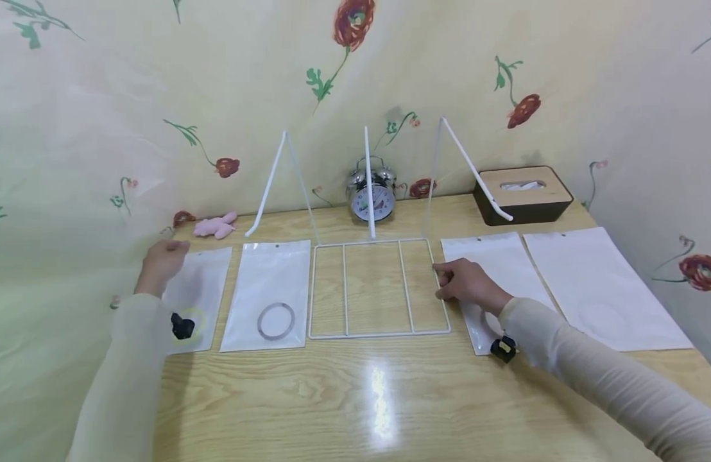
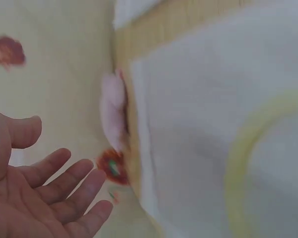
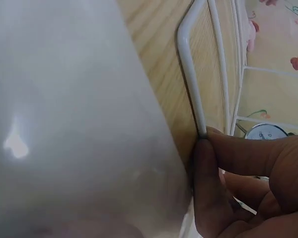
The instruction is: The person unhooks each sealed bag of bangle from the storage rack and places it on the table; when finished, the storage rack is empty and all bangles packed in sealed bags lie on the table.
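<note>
A white wire rack (image 1: 378,334) lies flat at the middle of the table, with thin prongs (image 1: 271,183) rising from its back. My right hand (image 1: 468,282) pinches the rack's right side bar between thumb and fingertips; the right wrist view shows the bar (image 3: 192,79) running into that pinch. Over the leftmost white pouch (image 1: 208,276), my left hand (image 1: 162,263) is raised near the wall and holds nothing. In the left wrist view its fingers (image 2: 72,201) are spread and relaxed. A yellow ring (image 2: 234,173) shows on that pouch.
Another white pouch (image 1: 269,273) with a grey ring lies left of the rack. Two more pouches (image 1: 592,276) lie to its right. Along the wall stand an alarm clock (image 1: 384,204), a tissue box (image 1: 523,212) and a small pink soft-looking object (image 1: 215,226).
</note>
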A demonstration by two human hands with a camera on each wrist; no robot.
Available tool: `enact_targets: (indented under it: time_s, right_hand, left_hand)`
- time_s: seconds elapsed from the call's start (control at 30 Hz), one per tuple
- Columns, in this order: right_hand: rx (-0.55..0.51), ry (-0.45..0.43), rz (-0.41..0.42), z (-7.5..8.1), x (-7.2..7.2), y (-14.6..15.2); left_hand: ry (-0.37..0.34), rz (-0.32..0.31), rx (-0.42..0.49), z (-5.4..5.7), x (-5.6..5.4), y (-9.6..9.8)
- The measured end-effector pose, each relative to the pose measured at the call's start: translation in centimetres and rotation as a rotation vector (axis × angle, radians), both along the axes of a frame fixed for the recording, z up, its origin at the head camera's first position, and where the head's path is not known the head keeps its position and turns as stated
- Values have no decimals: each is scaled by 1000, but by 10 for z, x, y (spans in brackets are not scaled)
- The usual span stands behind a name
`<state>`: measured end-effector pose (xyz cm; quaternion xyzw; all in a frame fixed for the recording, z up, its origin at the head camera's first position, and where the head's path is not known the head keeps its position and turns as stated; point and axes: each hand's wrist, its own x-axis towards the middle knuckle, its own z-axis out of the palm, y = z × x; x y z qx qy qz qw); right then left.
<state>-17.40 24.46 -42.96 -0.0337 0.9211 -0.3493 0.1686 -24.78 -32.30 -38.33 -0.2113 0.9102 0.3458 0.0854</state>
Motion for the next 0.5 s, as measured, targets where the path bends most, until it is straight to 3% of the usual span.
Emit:
enact_targets:
  time_s: [0.17,0.33,0.5]
  right_hand:
    - [135,27,76,1,-5,-2]
    - [203,27,111,2,-3,-1]
    - [200,17,91,1,0,3]
  left_hand:
    - [92,-197,48,12,24,33]
    - [178,-424,-32,19,57,69]
    - [243,-547,-27,23,87,98]
